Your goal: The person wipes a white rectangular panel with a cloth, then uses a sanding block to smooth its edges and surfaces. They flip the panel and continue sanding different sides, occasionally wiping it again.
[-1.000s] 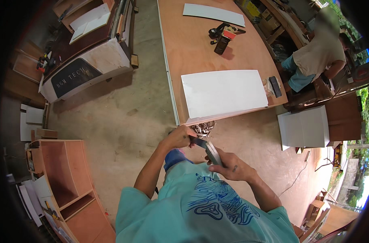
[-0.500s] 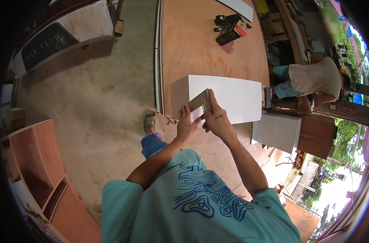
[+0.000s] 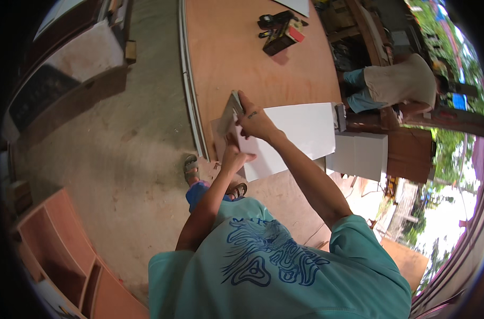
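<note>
Concrete workshop floor [image 3: 120, 159], dusty, runs along the left of a big plywood bench [image 3: 252, 58] with a pale edge strip on its left side. Brown cabinet carcass [image 3: 56, 255] with open shelves sits at the lower left. Another person in a tan shirt [image 3: 401, 82] crouches past the bench's right edge, beside a white box [image 3: 361, 154].

White panel [image 3: 295, 133] lies flat at the bench's near edge, overhanging toward me. Black and red tools [image 3: 282, 32] lie well apart at the far end.

Right hand [image 3: 255, 119]: fingers clamped on a thin grey tool, blade-like [image 3: 230, 114], tilted up over the panel's left end. Left hand [image 3: 235, 157]: fingers together, pressed flat on the panel's left end just below the tool.
</note>
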The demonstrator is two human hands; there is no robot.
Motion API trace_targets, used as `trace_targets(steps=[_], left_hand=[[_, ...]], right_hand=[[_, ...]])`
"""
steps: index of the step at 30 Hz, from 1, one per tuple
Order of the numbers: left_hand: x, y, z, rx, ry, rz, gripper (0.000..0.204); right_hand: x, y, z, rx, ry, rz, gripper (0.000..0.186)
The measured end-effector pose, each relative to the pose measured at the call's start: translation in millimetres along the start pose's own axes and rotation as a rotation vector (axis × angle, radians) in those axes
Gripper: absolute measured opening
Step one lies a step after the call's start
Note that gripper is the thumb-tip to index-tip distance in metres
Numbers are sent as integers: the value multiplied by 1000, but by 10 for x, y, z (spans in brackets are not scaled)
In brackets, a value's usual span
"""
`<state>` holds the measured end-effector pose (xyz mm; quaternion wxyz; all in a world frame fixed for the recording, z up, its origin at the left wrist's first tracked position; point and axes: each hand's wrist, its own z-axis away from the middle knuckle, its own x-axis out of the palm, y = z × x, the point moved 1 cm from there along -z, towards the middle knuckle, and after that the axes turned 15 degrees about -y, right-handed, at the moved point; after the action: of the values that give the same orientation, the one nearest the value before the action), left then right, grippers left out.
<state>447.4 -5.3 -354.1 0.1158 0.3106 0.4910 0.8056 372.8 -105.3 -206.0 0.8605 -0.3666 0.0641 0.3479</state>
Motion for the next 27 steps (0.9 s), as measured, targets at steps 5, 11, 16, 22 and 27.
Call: trace_targets(steps=[5, 11, 16, 22, 27], left_hand=[[242, 262, 64, 152, 119, -37, 75], [1, -237, -118, 150, -55, -530, 56], [-273, -188, -446, 18, 131, -743, 66], [131, 441, -593, -60, 595, -1189, 77], [283, 413, -687, -562, 719, -1591, 79]], right_hand=[[-326, -192, 575, -422, 74, -326, 53], [-312, 204, 1443, -521, 65, -326, 36], [-374, 859, 2027, -580, -39, -410, 42], [-711, 2045, 2533, -806, 43, -484, 35], [-1190, 3041, 3087, -907, -12, -562, 34]])
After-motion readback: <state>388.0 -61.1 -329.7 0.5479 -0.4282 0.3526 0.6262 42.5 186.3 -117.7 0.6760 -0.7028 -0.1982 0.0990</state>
